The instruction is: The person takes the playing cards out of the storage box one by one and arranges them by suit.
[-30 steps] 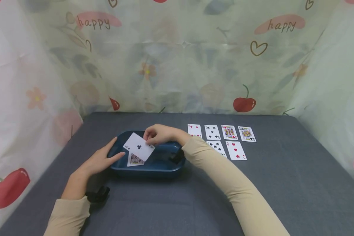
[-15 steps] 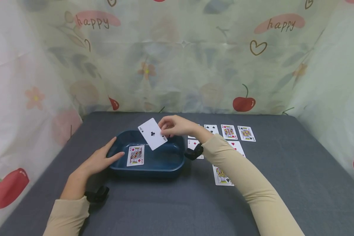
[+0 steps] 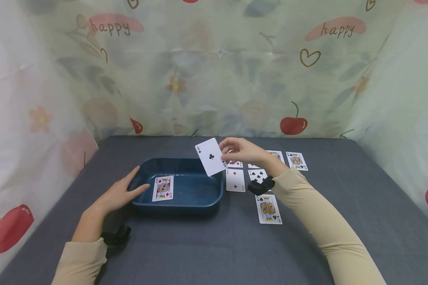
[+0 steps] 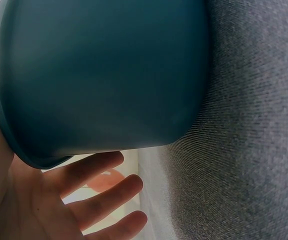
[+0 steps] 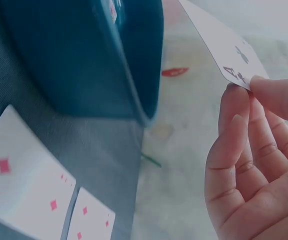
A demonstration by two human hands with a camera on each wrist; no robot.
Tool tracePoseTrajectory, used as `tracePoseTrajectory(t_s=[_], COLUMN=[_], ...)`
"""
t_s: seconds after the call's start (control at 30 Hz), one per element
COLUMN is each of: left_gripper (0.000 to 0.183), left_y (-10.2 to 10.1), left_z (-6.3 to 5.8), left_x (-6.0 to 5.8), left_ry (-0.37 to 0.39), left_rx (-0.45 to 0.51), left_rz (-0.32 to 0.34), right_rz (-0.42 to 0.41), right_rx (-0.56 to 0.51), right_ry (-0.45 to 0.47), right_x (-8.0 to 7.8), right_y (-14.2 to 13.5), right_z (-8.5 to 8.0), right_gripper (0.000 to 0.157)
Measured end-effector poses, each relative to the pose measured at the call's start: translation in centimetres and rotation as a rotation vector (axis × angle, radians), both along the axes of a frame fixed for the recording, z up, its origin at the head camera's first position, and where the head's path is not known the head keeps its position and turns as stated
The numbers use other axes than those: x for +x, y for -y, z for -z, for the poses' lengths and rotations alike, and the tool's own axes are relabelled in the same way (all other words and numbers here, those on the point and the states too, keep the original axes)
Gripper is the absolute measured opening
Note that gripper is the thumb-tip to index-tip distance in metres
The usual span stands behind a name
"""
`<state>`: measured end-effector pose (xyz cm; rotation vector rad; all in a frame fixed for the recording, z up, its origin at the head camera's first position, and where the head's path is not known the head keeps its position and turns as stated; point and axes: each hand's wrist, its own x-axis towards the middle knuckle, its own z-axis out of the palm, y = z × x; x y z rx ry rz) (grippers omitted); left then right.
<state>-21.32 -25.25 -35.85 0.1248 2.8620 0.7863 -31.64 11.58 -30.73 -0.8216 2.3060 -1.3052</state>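
An ace of clubs (image 3: 210, 157) is pinched at one corner by my right hand (image 3: 245, 152), held face up over the right end of a dark blue tray (image 3: 185, 206). The right wrist view shows the thumb (image 5: 279, 95) on top and a fingertip beneath the card. Inside the tray lies a king of diamonds (image 3: 163, 188), towards its left side. My left hand (image 3: 117, 194) rests on the tray's left end, thumb over the rim. In the left wrist view its fingers (image 4: 106, 200) reach out fairly straight along the tray's outer wall.
To the right of the tray, face-up cards lie in rows on the grey cloth (image 3: 185, 249): a two of diamonds (image 3: 235, 181), a king of spades (image 3: 268, 209), another king (image 3: 297, 161) and several more. My right hand and arm hide some. Patterned curtains (image 3: 217, 79) surround the table.
My right hand has lifted the ace of clubs from above the king of diamonds and carried it right, uncovering the king. The left hand has stayed on the tray.
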Motion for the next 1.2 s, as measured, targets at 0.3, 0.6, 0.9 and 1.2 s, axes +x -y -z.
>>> tracePoseTrajectory(t_s=[0.3,0.6,0.9,1.2], left_gripper=[0.09,0.09,0.09,0.09], left_y=[-0.1,-0.1,-0.1,0.0], left_z=[0.0,-0.1,-0.1,0.0], left_x=[0.0,0.1,0.2,0.1], left_ry=[0.019,0.023,0.021,0.025], left_rx=[-0.001,0.0,0.001,0.009], left_rz=[-0.012,-0.013,-0.014,-0.016], right_rz=[0.116,0.257,0.426,0.578], right_rx=[-0.02,-0.008,-0.012,-0.092], right_ry=[0.002,-0.017,-0.034,-0.011], right_x=[0.8,1.1,1.5,1.4], right_y=[-4.5,-9.0,-13.6,-17.4], right_z=[0.4,1.1,1.9,2.7], right_gripper=[0.032,0.035,0.043,0.036])
